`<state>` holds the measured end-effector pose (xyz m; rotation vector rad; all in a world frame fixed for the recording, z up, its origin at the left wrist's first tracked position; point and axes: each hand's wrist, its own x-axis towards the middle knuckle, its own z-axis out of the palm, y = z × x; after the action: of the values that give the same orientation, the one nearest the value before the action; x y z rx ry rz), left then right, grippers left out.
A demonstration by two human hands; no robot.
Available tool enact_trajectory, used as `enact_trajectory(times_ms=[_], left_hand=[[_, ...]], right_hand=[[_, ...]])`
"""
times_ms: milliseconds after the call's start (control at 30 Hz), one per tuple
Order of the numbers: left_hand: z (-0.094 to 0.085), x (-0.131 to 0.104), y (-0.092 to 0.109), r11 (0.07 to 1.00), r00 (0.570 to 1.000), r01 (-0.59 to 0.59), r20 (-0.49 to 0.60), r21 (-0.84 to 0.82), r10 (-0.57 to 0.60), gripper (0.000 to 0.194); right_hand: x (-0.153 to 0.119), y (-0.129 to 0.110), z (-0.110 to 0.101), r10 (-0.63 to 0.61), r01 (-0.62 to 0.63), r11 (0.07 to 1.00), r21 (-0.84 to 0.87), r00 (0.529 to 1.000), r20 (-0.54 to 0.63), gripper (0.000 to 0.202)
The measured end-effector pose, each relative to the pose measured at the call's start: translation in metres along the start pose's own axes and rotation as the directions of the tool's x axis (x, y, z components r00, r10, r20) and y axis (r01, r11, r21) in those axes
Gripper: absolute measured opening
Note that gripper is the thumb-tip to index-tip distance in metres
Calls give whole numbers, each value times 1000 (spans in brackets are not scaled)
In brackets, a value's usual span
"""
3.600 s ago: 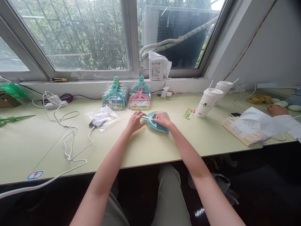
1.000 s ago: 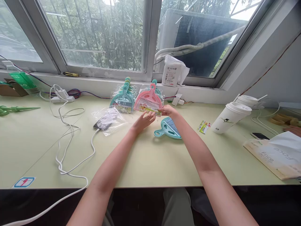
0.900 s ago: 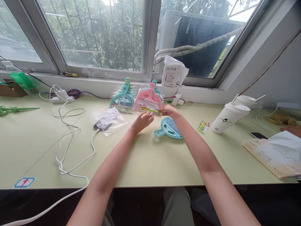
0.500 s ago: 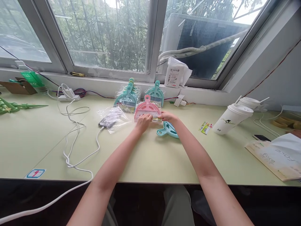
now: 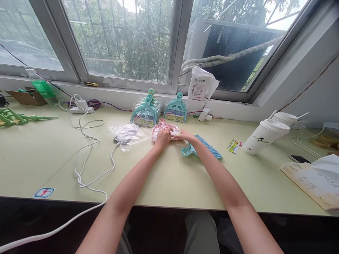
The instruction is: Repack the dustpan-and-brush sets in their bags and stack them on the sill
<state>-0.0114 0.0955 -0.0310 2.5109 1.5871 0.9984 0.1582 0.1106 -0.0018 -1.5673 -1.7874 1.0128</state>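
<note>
A pink dustpan and brush set [image 5: 162,122] in a clear bag leans low on the table in front of me. My left hand [image 5: 163,137] lies over its front, fingers bent against the wrapping. At its right edge, my right hand [image 5: 184,135] grips the bag, its fingers reaching across the lower part. Below my right wrist lies a teal dustpan and brush [image 5: 209,146], bristles up and partly covered by my forearm. Behind the pink set stand several bagged teal sets [image 5: 145,112] in a row and another bagged teal set [image 5: 176,107].
To the left, a clear plastic bag [image 5: 129,134] covers part of a phone with a white cable [image 5: 112,160]. A label card [image 5: 234,145], white cups [image 5: 265,137] and a tissue pack [image 5: 304,180] are on the right. A white package [image 5: 198,84] stands on the sill.
The pink set has tipped from upright to a lower, flatter position, and both hands have stayed at it. More of the teal dustpan and brush shows beside my right forearm.
</note>
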Motion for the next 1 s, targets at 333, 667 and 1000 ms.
enact_trajectory(times_ms=[333,667,1000], left_hand=[[-14,1,-37,983,978,173,-109,-65,-179,43],[23,36,-29,865,915,220,-212,-451,-343,79],[50,116,-82,822,908,315,-102,-475,-407,24]], right_hand=[[18,28,-16,168,-166,984,62,985,-35,21],[23,43,-51,78,-41,993,111,933,-351,32],[95,24,-31,12,-243,898,-368,848,-530,29]])
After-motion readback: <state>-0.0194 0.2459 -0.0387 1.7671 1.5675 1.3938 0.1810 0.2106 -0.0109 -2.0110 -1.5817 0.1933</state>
